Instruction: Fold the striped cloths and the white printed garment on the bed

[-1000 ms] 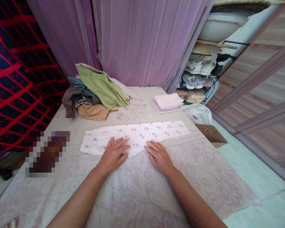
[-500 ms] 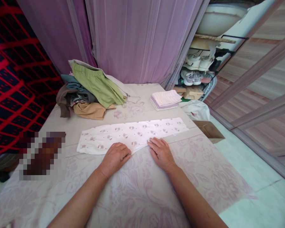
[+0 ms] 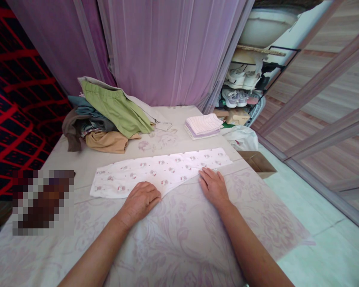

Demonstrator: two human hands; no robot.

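White printed child's trousers (image 3: 149, 171), folded lengthwise into a long strip, lie across the cloth-covered table (image 3: 173, 243) in front of me. My left hand (image 3: 142, 199) rests at their near edge, left of the middle, its fingers together and closed on the pointed corner there; the fingertips are partly hidden. Along the near edge of the narrower right part, my right hand (image 3: 214, 185) lies with fingers stretched out, their tips touching the fabric.
At the back left is a loose clothes pile (image 3: 101, 119) with green shorts (image 3: 116, 105) on top. A small folded stack (image 3: 203, 125) sits at the back right. Beyond the right edge are a cardboard box (image 3: 259, 163), a plastic bag (image 3: 245, 137) and a shoe rack (image 3: 269, 75).
My right hand has slid rightward along the trousers' near edge. My left hand stays at the near corner. The whole view has shifted slightly.
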